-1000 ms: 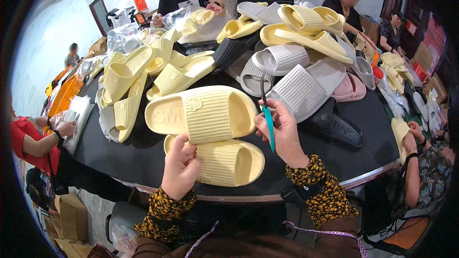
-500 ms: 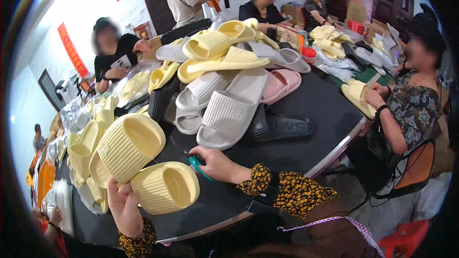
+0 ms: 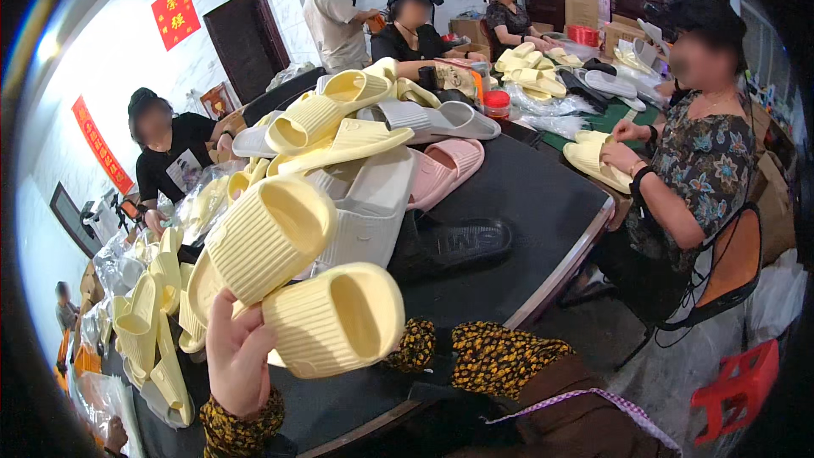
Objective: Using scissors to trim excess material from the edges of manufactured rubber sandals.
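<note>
My left hand is closed on a pair of pale yellow slide slippers, raised above the table. Ribbed straps face up on both the upper slipper and the lower slipper. My fingers grip them where the two meet, at their near left edges. Behind the lower slipper my right hand is hidden; only its black-and-yellow patterned cuff shows, so its fingers cannot be seen. Just beyond the held pair lies a grey slipper in a heap, beside a pink slipper and a black slipper.
More yellow slippers lie at the left of the black table. Clear plastic bags lie at the lower left. At the right a seated co-worker handles a yellow slipper. A red stool stands at lower right.
My left hand has brought the yellow pair rightward and closer. My right hand, which held a small green-handled tool, has gone behind the lower slipper. The view has shifted.
</note>
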`<state>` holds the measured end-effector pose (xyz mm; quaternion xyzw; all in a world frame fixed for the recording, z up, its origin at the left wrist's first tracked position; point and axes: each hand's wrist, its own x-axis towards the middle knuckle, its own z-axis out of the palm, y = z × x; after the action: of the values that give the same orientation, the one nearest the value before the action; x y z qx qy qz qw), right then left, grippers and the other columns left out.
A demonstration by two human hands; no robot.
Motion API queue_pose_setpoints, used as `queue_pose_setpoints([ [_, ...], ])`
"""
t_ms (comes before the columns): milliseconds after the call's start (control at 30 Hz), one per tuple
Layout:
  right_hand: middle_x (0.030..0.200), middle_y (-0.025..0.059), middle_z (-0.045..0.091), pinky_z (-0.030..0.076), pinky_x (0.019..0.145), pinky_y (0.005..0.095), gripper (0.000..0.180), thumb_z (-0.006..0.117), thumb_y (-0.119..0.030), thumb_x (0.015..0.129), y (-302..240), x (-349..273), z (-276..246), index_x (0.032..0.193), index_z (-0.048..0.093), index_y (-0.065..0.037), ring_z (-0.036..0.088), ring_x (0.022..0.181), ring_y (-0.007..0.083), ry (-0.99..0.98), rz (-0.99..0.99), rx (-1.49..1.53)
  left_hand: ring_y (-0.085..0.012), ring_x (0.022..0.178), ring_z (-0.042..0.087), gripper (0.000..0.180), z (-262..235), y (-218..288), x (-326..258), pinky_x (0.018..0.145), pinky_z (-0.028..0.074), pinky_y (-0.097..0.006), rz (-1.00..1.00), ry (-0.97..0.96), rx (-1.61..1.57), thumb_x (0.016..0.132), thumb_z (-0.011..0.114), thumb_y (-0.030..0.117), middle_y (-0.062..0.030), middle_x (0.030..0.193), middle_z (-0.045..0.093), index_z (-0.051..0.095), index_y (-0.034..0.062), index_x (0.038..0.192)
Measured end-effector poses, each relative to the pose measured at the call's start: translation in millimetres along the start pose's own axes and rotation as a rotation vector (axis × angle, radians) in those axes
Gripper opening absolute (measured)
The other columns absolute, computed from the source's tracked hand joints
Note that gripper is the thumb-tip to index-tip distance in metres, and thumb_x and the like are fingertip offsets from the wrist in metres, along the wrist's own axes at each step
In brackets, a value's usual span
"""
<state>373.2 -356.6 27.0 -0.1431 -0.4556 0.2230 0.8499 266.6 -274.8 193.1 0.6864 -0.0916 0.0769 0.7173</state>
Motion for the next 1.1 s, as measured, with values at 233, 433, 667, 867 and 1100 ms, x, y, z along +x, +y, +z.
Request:
queue_pose_setpoints([
  [233,0.119,0.0098,0.057,0.043,0.096,0.0334,0.038,0.054,-0.024,0.088,-2.2,-13.4,50.6,0.119,0.052,-0.002,0.055,0.111,0.0188,0.833,0.21,-1.832,-0.0223,0.093,0.058,0.058,58.3,-7.0,46.9,0.076,0.048,-0.029,-0.082,-0.222,-0.051,0.076,0.046,-0.007,-0.0218,0.108,0.058,0.024,-0.0068,0.129],
  [433,0.12,0.0099,0.058,0.041,0.096,0.0352,0.043,0.058,-0.027,0.085,-30.4,-13.9,26.1,0.122,0.05,-0.008,0.055,0.111,0.0213,0.145,0.335,-0.487,-0.0189,0.064,0.057,0.053,121.3,-17.2,115.0,0.059,0.05,-0.03,-0.096,-0.291,-0.091,0.077,0.054,-0.001,-0.0101,0.072,0.055,0.031,-0.0106,0.123],
  [667,0.119,0.0111,0.058,0.041,0.094,0.0345,0.048,0.06,-0.031,0.085,-42.0,-24.5,14.7,0.126,0.046,-0.01,0.054,0.11,0.021,0.191,0.52,-0.728,-0.0177,0.081,0.054,0.083,181.1,-65.5,163.3,0.06,0.052,-0.033,-0.31,-0.457,0.221,0.08,0.059,0.011,-0.0138,0.097,0.055,0.008,0.0012,0.144],
  [867,0.118,0.0116,0.058,0.042,0.091,0.0327,0.045,0.06,-0.028,0.085,-26.9,-9.4,21.7,0.124,0.048,-0.009,0.055,0.108,0.0194,0.096,0.596,-1.006,-0.0186,0.092,0.057,0.073,149.5,-119.8,159.3,0.077,0.05,-0.028,0.081,-0.578,0.628,0.08,0.061,0.013,-0.0221,0.127,0.049,0.022,0.0013,0.141],
  [1100,0.117,0.0122,0.058,0.044,0.088,0.0306,0.04,0.06,-0.025,0.086,-34.1,9.9,25.4,0.122,0.049,-0.008,0.055,0.105,0.0175,0.12,0.943,-1.107,-0.0334,0.098,0.058,0.048,123.2,-62.8,79.9,0.084,0.047,-0.039,0.315,-0.536,0.571,0.079,0.058,0.009,-0.0226,0.106,0.058,0.043,0.0027,0.124],
])
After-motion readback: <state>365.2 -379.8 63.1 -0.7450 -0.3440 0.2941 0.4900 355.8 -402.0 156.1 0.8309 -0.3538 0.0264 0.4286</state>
